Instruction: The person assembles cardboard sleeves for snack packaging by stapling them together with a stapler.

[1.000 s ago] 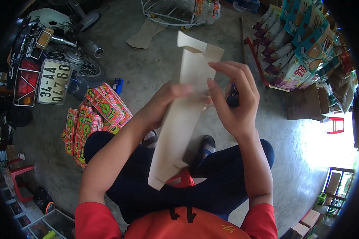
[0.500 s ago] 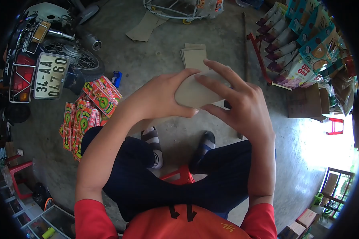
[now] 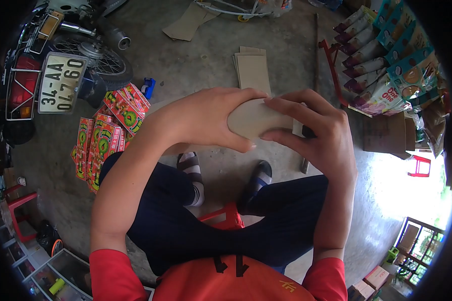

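Observation:
Both of my hands are raised in front of me around a pale grey-beige piece of cardboard [image 3: 253, 119] with a curved near edge. My left hand [image 3: 211, 118] wraps it from the left, thumb below and fingers above. More of the pale sheet shows past my left forearm. From the right, my right hand [image 3: 314, 123] pinches the piece's other side, with fingertips on top and thumb at the lower edge. A small dark thing [image 3: 307, 131] shows behind the right fingers, partly hidden.
Red and green printed packets [image 3: 103, 140] lie piled on the floor at left, beside a blue tape dispenser [image 3: 147, 88] and a parked motorbike [image 3: 60, 75]. Flat cardboard pieces [image 3: 251, 70] lie ahead. Snack bags [image 3: 386, 75] stand on a rack at right, above a cardboard box [image 3: 386, 135].
My right hand has shifted right and its fingers have drawn down closer over the cardboard. The left hand has moved slightly right with the piece. The view has shifted a little.

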The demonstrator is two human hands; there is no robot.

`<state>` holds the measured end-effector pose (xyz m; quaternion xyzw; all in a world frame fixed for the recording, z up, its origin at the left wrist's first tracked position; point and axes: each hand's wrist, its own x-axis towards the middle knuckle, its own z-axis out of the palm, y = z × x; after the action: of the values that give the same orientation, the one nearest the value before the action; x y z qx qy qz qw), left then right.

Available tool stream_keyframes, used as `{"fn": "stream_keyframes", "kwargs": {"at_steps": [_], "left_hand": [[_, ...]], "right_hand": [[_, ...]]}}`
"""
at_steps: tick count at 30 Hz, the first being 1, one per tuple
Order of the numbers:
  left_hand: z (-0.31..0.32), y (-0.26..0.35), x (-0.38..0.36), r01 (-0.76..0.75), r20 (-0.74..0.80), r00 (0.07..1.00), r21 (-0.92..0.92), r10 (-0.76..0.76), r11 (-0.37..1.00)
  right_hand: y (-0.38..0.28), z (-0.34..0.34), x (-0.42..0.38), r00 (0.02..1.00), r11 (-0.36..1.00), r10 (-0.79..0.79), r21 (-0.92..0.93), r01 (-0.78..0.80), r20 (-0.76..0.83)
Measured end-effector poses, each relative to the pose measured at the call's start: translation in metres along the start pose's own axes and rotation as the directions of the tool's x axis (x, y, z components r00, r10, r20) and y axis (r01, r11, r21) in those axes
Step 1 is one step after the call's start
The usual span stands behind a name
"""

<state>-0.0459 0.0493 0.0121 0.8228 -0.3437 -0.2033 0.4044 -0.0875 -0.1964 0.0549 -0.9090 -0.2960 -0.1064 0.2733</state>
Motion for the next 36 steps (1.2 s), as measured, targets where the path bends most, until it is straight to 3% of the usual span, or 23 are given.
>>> {"fn": "stream_keyframes", "kwargs": {"at_steps": [9, 15, 21, 24, 28, 30, 33, 36], "left_hand": [[-0.001, -0.002, -0.002, 0.257, 0.233, 0.943, -0.055, -0.238, 0.965], [0.034, -0.025, 0.004, -0.030, -0.059, 0.998, 0.025, 0.032, 0.999], [0.019, -0.020, 0.015, 0.193, 0.049, 0.980, -0.023, -0.192, 0.981], [0.011, -0.019, 0.008, 0.152, 0.019, 0.988, -0.085, -0.151, 0.985], [-0.003, -0.008, 0.008, 0.248, 0.128, 0.966, -0.222, -0.223, 0.943], [-0.007, -0.011, 0.005, 0.226, 0.135, 0.973, -0.379, -0.189, 0.897], [-0.016, -0.015, -0.001, 0.194, 0.176, 0.976, -0.435, -0.128, 0.879], [-0.030, 0.000, -0.012, 0.333, 0.223, 0.940, -0.432, -0.259, 0.838]], "right_hand": [[0.002, -0.009, -0.001, 0.999, 0.999, 0.042, -0.003, -0.042, -0.024], [0.003, -0.018, -0.001, 0.995, 0.998, 0.058, 0.017, -0.057, -0.085], [0.011, -0.024, 0.000, 0.987, 1.000, -0.011, 0.002, 0.011, -0.159], [0.013, -0.025, -0.002, 0.988, 0.996, 0.084, 0.032, -0.080, -0.129], [0.028, -0.042, -0.008, 0.982, 0.984, 0.179, 0.004, -0.179, -0.052], [0.034, -0.049, -0.012, 0.942, 0.938, 0.333, 0.110, -0.328, -0.033], [0.042, -0.067, -0.022, 0.864, 0.853, 0.503, 0.166, -0.495, -0.005], [0.043, -0.082, -0.033, 0.809, 0.785, 0.586, 0.271, -0.557, -0.034]]}}
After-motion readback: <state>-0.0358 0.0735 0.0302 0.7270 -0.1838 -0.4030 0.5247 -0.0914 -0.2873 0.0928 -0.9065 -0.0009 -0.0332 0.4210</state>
